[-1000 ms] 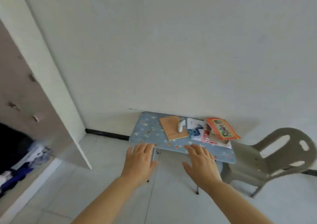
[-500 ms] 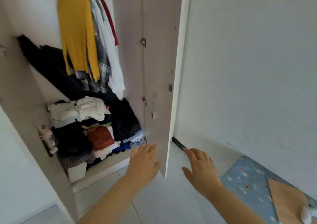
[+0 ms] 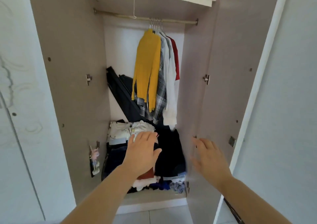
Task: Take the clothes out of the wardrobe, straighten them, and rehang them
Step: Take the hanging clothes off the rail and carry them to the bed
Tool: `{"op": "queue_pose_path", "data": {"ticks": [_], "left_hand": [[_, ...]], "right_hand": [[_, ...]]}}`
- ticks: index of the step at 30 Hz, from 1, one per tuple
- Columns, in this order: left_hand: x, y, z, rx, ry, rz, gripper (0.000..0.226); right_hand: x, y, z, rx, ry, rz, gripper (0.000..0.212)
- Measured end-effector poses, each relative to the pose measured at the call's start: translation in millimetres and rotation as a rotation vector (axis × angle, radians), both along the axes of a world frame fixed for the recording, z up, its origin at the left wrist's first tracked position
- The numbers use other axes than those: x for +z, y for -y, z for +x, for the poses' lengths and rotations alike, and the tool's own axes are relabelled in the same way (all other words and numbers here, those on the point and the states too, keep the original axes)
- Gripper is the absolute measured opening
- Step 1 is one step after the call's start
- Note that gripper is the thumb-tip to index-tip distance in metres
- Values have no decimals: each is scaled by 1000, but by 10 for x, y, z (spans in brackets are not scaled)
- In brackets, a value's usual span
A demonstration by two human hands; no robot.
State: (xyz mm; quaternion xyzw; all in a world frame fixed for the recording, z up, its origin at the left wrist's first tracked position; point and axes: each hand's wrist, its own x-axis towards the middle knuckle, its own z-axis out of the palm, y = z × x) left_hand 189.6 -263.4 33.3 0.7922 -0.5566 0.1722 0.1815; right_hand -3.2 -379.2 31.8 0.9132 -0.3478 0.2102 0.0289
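I am holding my left hand [image 3: 142, 152] and right hand [image 3: 210, 156] open, empty, below the rail [image 3: 178, 20]. Tugging the yellow jumper [image 3: 147, 69] risks dragging the crowded shirts [image 3: 169, 79] down too.

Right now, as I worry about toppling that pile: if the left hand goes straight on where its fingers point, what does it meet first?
Probably the white folded clothes topping the pile, just past the fingertips of the left hand. Depth is unclear, so it might clear them.

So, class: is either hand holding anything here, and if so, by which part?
Nothing is held: the left hand and right hand are both open.
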Motion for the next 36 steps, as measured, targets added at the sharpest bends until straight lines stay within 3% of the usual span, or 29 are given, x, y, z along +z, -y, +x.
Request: {"op": "queue_pose_path", "data": {"ticks": [21,36], "left_hand": [[1558,2193,2669,134,201,-173,56],[2315,3536,3792,317,279,-229,55]], "right_hand": [[1629,2457,2981,211,183,-312,58],[2535,3940,4620,427,253,-489,57]]}}
